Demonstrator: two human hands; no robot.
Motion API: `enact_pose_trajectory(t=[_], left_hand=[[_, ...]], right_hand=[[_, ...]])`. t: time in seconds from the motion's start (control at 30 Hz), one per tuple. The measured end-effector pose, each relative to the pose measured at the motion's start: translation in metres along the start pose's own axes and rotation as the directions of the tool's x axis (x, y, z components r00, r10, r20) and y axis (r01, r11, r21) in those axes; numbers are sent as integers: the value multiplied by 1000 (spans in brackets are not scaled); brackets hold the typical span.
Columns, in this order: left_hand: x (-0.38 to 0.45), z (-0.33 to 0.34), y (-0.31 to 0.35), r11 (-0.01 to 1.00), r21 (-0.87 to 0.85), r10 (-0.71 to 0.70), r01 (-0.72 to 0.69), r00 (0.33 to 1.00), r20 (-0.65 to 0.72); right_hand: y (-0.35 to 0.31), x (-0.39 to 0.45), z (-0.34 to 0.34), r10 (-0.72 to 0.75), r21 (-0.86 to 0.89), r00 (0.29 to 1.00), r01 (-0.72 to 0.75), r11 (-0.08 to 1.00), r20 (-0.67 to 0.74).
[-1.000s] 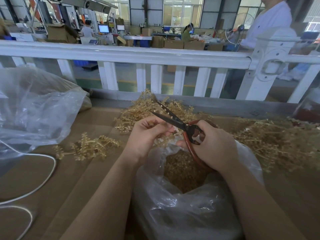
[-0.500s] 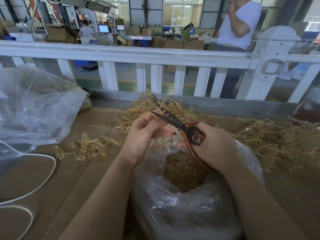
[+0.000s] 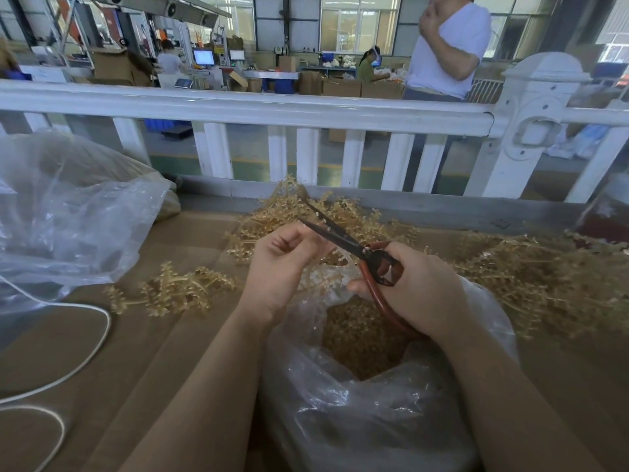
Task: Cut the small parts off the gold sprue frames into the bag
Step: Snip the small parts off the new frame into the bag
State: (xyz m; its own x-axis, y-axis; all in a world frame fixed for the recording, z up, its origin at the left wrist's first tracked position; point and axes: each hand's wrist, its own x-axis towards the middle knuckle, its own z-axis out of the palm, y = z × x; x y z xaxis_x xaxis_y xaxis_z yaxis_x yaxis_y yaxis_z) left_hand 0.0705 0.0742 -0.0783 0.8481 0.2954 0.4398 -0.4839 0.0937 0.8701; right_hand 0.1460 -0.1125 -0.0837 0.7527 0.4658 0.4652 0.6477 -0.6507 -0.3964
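Left hand is pinching a small gold plastic sprue frame over the mouth of the clear plastic bag; fingers curled round it, the frame mostly hidden behind the hand. Right hand is gripping the red-handled black-bladed scissors, blades standing apart, pointing up and left across the left fingertips.

Progress, judged from the layout: the bag is already holding a deep layer of loose gold cut parts, so a good share looks done. Plenty is remaining: a heap of uncut gold frames is lying on the brown cardboard tabletop to the right, another heap behind the hands, and a single cluster to the left. Looks roughly mid-task.

Writing: none readable on scissors, bag or tabletop. Distant monitor screens too small to make out.
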Motion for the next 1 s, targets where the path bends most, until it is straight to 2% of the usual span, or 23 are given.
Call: enact_pose_trajectory(t=[0.13,0.3,0.6,0.7,0.8,1.0], left_hand=[[1,0,1,1000,-14,-9,8,999,-45],[0,1,-1,999,47,0,0,1000,4],[0,4,-5,998,27,-49,48,998,41],[0,4,-7,999,30,-30,29,999,42],[1,4,-6,1000,11,5,-5,1000,-17],[1,2,-7,995,85,55,-52,998,-28]], right_hand=[[1,1,-1,20,16,1000,-20,1000,5],[-2,0,-2,-2,-34,1000,1,999,-11],[-2,1,-4,-2,-32,1000,3,999,23],[-2,1,-3,-6,-30,1000,6,1000,7],[-2,0,-2,-14,-43,1000,13,999,-23],[0,0,0,-20,-44,1000,20,999,-13]])
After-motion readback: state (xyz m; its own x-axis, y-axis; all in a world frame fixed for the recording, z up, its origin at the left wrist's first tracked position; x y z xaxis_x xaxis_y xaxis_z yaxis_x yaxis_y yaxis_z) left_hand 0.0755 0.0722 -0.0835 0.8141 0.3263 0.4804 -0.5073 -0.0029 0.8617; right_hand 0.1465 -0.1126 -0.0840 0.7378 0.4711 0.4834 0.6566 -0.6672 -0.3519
